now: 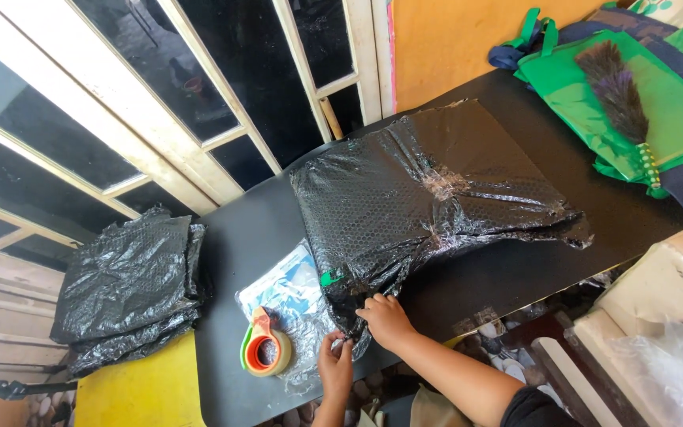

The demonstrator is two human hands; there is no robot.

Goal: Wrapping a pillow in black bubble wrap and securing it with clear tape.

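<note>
Head cam: you're pinching the near edge of a big black bubble-wrap parcel [428,198] w/ both hands, left hand [335,365] & right hand [386,319] closed on it, parcel lying across the dark counter [531,269] beside an orange-green tape dispenser [265,346].

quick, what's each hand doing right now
Left hand: closed, pinching the bottom edge of the black bubble-wrap parcel.
Right hand: fingers curled, gripping the same parcel edge.
</note>
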